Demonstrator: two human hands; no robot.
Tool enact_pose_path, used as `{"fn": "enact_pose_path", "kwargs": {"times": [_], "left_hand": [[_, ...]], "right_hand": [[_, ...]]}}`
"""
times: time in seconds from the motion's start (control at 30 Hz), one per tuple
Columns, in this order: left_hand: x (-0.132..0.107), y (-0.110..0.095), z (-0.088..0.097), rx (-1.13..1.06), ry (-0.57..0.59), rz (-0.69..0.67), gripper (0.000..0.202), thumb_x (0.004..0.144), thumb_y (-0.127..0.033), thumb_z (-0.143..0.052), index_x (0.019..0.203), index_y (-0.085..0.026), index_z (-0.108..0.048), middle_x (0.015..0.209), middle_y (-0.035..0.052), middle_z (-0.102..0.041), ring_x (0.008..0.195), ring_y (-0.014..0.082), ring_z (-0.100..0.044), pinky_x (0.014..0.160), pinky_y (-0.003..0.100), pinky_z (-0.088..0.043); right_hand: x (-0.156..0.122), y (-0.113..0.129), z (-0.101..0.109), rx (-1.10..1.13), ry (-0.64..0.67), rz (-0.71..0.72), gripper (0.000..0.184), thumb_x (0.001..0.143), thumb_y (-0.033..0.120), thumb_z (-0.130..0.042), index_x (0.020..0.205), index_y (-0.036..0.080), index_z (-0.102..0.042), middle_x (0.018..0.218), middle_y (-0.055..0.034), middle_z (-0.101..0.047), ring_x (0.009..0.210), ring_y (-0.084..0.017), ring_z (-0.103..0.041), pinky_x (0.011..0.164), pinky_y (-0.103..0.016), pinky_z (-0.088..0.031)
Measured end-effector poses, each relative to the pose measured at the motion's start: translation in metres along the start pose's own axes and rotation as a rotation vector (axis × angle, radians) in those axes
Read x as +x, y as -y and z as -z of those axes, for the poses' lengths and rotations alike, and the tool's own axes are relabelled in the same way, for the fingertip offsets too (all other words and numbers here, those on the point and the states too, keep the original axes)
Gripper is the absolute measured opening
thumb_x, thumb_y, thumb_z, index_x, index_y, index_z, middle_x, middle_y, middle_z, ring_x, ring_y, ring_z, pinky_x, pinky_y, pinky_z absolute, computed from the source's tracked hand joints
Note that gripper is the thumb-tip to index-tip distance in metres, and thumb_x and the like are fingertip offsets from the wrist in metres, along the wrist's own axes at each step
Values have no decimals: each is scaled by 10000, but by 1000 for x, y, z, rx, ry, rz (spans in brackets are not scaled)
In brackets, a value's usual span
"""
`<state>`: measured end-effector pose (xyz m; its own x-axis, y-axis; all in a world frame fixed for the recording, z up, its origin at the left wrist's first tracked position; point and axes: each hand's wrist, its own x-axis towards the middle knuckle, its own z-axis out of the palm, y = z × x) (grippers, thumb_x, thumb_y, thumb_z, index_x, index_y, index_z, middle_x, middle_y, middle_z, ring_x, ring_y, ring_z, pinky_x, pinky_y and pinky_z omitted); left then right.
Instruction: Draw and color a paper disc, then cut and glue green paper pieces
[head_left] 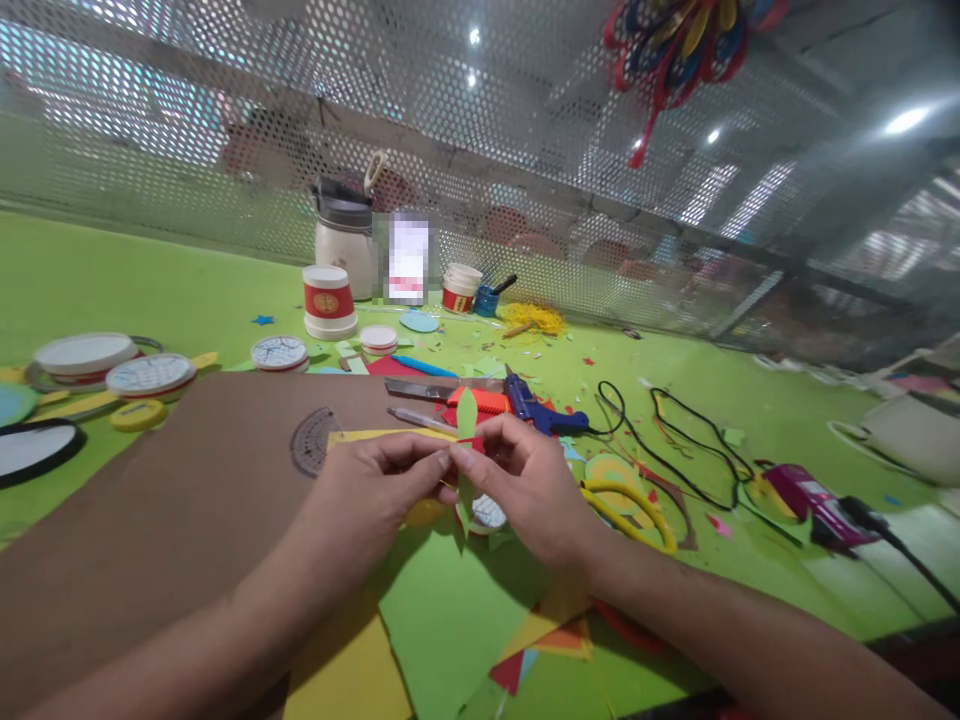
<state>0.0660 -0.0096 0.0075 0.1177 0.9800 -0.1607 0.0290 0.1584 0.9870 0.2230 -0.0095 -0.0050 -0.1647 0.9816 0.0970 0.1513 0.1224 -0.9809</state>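
My left hand and my right hand meet at the middle, fingertips pinched together. Between them stands a light green paper leaf, upright, with a small red paper piece across it at the fingertips. Which hand grips which part is partly hidden by the fingers; both appear closed on the leaf. Just beneath lie a green paper sheet and a small patterned disc. Behind my hands are an orange utility knife, a pen and a blue glue gun.
A brown board with a protractor covers the left. Yellow-handled scissors lie right, near the glue gun's black cord and a purple power strip. Paper cups, a jug and paper scraps stand or lie behind.
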Motion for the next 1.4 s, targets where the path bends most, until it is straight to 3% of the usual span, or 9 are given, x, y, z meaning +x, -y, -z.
{"fn": "enact_pose_path", "kwargs": {"times": [0.2,0.4,0.7,0.87,0.97,1.13,1.4], "left_hand": [[3,5,1,-49,-14,36,169,677,-345,-750,723,-184,-770,689,39,-746,705,177,-656,710,258,-492],[4,4,0,-107,1,58,204,645,-349,-779,732,-164,-770,658,46,-736,650,152,-635,650,225,-484],[3,11,0,-122,-4,37,203,675,-365,-781,754,-178,-773,680,34,-733,703,166,-662,694,235,-501],[5,13,1,-169,-13,22,191,699,-364,-775,751,-180,-764,728,40,-744,736,184,-685,747,276,-521],[7,14,4,-179,-33,1,184,704,-360,-777,760,-185,-764,699,24,-727,692,166,-671,726,277,-522],[6,14,5,-173,-33,10,169,691,-339,-784,732,-177,-759,710,19,-726,651,143,-662,658,238,-506],[2,11,1,-310,-20,53,146,676,-302,-792,704,-161,-765,698,28,-737,653,118,-657,674,191,-513]], "right_hand": [[-4,-3,-4,18,-27,-21,281,792,417,-690,807,170,-557,727,13,-551,630,-117,-495,564,-251,-403],[-2,-5,-3,112,-36,-11,247,786,376,-700,763,177,-555,659,37,-551,570,-96,-490,518,-221,-385],[-2,-5,-4,16,-69,28,183,816,335,-648,786,173,-569,719,10,-590,625,-117,-539,574,-245,-434],[-3,-3,-4,74,-46,-71,309,713,360,-768,863,165,-581,716,24,-568,625,-115,-512,564,-240,-418],[-4,-2,-3,84,-11,-123,307,703,386,-777,770,164,-574,618,40,-537,556,-102,-472,517,-231,-376],[-5,-4,-3,94,-13,-81,261,736,349,-746,692,160,-572,582,43,-529,529,-86,-446,505,-223,-350],[-6,-2,-2,74,0,-22,210,774,302,-688,687,179,-542,557,50,-520,504,-88,-455,471,-212,-357]]}}
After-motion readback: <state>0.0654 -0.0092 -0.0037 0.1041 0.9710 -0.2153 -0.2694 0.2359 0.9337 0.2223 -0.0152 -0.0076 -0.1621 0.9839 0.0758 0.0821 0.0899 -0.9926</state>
